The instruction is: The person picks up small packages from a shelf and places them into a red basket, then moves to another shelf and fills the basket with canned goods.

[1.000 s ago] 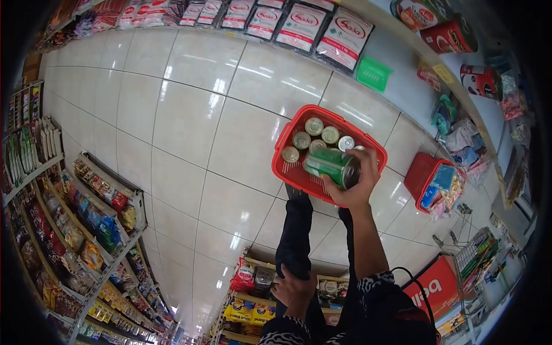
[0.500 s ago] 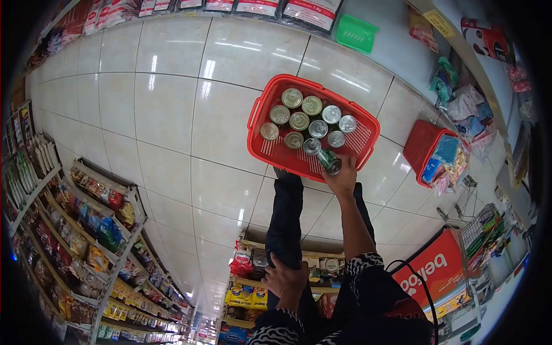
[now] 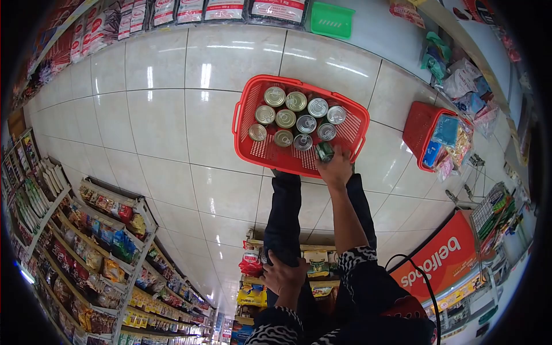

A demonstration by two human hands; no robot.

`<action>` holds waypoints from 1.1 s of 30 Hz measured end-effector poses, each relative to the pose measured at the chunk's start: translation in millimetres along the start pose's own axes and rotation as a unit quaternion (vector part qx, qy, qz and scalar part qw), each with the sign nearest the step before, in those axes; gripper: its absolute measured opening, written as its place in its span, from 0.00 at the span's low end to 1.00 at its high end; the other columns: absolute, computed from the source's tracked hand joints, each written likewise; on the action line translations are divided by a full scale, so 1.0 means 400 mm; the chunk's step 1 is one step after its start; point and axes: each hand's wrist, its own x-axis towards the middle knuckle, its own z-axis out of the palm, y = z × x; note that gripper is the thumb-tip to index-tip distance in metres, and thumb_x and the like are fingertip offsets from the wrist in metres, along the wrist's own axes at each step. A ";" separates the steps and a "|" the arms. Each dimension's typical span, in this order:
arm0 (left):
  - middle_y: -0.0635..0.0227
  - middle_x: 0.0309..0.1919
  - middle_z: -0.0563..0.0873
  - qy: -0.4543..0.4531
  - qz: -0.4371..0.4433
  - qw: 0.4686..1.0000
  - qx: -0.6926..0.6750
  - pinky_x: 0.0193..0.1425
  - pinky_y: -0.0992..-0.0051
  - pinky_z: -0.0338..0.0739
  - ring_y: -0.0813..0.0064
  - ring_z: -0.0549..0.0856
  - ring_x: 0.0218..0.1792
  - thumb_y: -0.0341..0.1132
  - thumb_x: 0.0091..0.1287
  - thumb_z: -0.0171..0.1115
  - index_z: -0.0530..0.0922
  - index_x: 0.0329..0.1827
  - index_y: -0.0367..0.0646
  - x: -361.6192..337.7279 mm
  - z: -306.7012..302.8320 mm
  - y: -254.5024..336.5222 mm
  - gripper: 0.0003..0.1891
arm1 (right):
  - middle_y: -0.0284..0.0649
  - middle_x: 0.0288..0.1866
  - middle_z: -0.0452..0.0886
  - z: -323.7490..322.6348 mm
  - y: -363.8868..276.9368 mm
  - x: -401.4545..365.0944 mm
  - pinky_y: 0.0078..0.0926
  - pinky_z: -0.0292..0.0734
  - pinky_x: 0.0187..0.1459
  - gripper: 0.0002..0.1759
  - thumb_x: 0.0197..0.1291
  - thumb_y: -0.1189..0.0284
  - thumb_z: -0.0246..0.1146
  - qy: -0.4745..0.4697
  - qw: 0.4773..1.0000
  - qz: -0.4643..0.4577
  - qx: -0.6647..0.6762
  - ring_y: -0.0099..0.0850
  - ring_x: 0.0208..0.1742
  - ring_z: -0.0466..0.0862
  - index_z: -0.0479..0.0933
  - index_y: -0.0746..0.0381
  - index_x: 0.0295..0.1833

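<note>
A red plastic basket stands on the tiled floor in front of my feet. Several tin cans are upright inside it, their silver and gold ring-pull lids facing up. At the basket's near right part, my right hand grips a tilted green can; its lower end is hidden in the basket. The fingers wrap its right side. My left hand rests on my left knee, fingers spread over the dark trouser leg and holding nothing.
A second red basket holding packaged goods is to the right. A green tray and bagged goods line the far shelf. Stocked shelves run along the left. A red belfoods freezer stands at the lower right.
My right hand has lowered the green can further into the basket and turned it more upright. My left hand stays on the knee. The camera view has shifted slightly.
</note>
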 end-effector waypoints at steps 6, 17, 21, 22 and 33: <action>0.46 0.58 0.84 0.000 0.003 1.000 -0.001 0.70 0.54 0.74 0.49 0.86 0.60 0.65 0.55 0.69 0.64 0.87 0.46 -0.002 -0.012 0.011 0.56 | 0.59 0.66 0.78 0.104 0.025 0.078 0.55 0.90 0.55 0.49 0.50 0.52 0.84 -0.040 0.998 -0.027 -0.036 0.61 0.58 0.89 0.69 0.57 0.73; 0.46 0.49 0.94 -0.045 0.092 0.994 -0.035 0.61 0.54 0.86 0.48 0.94 0.54 0.71 0.56 0.71 0.70 0.81 0.39 0.037 -0.065 -0.043 0.56 | 0.58 0.56 0.90 0.106 -0.012 0.165 0.55 0.89 0.57 0.36 0.58 0.58 0.80 -0.091 0.995 -0.035 -0.021 0.58 0.56 0.91 0.74 0.63 0.66; 0.47 0.50 0.94 -0.047 0.097 0.993 -0.053 0.61 0.54 0.86 0.49 0.94 0.55 0.72 0.56 0.71 0.70 0.82 0.37 0.041 -0.074 -0.039 0.57 | 0.52 0.58 0.90 -0.051 -0.151 0.155 0.56 0.88 0.55 0.28 0.61 0.60 0.77 -0.025 0.987 -0.153 0.050 0.54 0.57 0.91 0.79 0.60 0.62; 0.47 0.50 0.94 -0.053 0.100 0.992 -0.056 0.61 0.54 0.86 0.49 0.94 0.55 0.72 0.56 0.71 0.70 0.82 0.37 0.042 -0.080 -0.042 0.58 | 0.50 0.50 0.91 -0.079 -0.193 0.160 0.55 0.88 0.50 0.19 0.64 0.65 0.75 0.037 0.963 -0.243 0.111 0.54 0.51 0.92 0.81 0.61 0.55; 0.45 0.53 0.93 -0.086 0.101 0.984 -0.115 0.65 0.54 0.85 0.48 0.93 0.58 0.72 0.54 0.73 0.71 0.81 0.35 0.059 -0.127 -0.056 0.59 | 0.51 0.53 0.85 -0.915 -1.013 0.041 0.35 0.84 0.52 0.25 0.60 0.72 0.81 0.499 0.625 -0.507 0.322 0.39 0.54 0.89 0.78 0.70 0.56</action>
